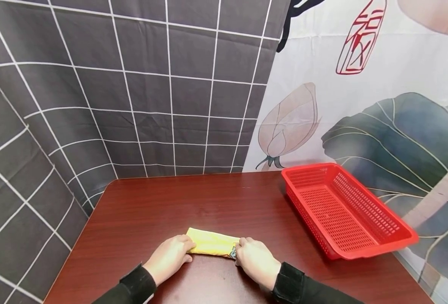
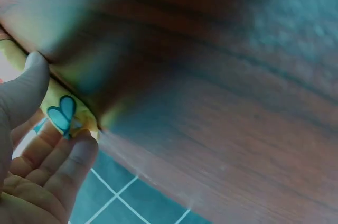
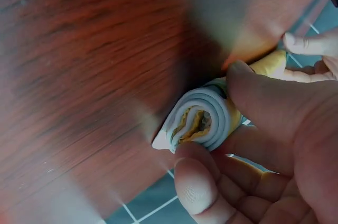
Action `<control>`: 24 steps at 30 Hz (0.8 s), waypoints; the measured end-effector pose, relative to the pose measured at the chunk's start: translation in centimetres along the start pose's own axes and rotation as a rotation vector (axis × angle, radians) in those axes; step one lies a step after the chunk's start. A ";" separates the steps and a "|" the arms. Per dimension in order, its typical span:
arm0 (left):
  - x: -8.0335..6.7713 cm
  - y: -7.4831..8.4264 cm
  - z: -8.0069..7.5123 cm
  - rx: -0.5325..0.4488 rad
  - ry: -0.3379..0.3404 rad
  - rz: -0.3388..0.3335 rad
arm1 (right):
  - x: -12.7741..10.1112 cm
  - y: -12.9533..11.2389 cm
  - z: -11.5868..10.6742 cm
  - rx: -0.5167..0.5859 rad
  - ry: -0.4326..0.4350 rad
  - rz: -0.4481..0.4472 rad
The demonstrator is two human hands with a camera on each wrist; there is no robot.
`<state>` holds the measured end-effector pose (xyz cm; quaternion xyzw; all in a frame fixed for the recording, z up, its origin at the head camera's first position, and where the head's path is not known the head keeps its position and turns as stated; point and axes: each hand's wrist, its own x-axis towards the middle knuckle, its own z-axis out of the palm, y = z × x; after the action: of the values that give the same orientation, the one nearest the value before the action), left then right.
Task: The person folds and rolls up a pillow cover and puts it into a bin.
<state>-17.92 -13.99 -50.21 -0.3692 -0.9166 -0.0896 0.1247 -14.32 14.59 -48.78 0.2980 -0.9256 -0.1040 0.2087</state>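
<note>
A yellow printed cloth (image 1: 212,243), rolled into a short bundle, lies crosswise on the dark red wooden table near its front. At its left end my left hand (image 1: 172,256) grips it, thumb on the near side and fingers over the far side. My right hand (image 1: 257,260) holds the opposite end, next to a blue-grey bit of print. In the right wrist view the roll's end (image 3: 211,110) shows pale spiral layers with yellow inside, between thumb and fingers. The left wrist view shows a blue heart-like print on the cloth (image 2: 64,109) beside the left fingertips.
A red plastic basket (image 1: 315,230) with perforated walls stands at the table's right side, right of my right hand. The wooden table (image 1: 151,202) ends at a dark grey checked curtain (image 1: 144,97) behind and left. A white hanging with lotus prints (image 1: 296,76) covers the right back.
</note>
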 end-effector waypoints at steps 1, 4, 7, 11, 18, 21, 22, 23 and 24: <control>0.1 -0.1 0.0 -0.019 -0.013 -0.013 | 0.0 0.0 0.0 0.003 -0.016 0.005; 0.4 -0.4 0.1 -0.063 -0.039 -0.041 | 0.2 -0.1 0.1 0.015 -0.047 0.018; 0.7 -0.7 0.2 -0.075 -0.045 -0.054 | 0.3 -0.1 0.3 0.017 -0.052 0.021; 0.9 -1.0 0.5 -0.024 -0.029 -0.036 | 0.4 0.0 0.4 0.022 -0.052 0.018; 0.8 -0.5 1.0 0.060 0.041 -0.012 | 0.5 0.0 0.3 0.012 -0.043 0.021; 0.4 0.0 0.9 0.056 0.050 -0.009 | 0.4 0.0 0.4 0.009 -0.029 0.020; 0.3 0.2 0.8 0.051 0.045 -0.008 | 0.4 0.0 0.4 0.008 -0.022 0.019; 0.2 0.4 0.7 0.043 0.038 -0.008 | 0.4 -0.1 0.5 0.007 -0.014 0.017; 0.0 0.6 0.6 0.032 0.028 -0.009 | 0.4 -0.1 0.5 0.003 -0.006 0.015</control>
<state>-17.63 -13.41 -50.77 -0.3620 -0.9176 -0.0805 0.1429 -14.79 14.32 -49.15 0.2910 -0.9287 -0.1018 0.2063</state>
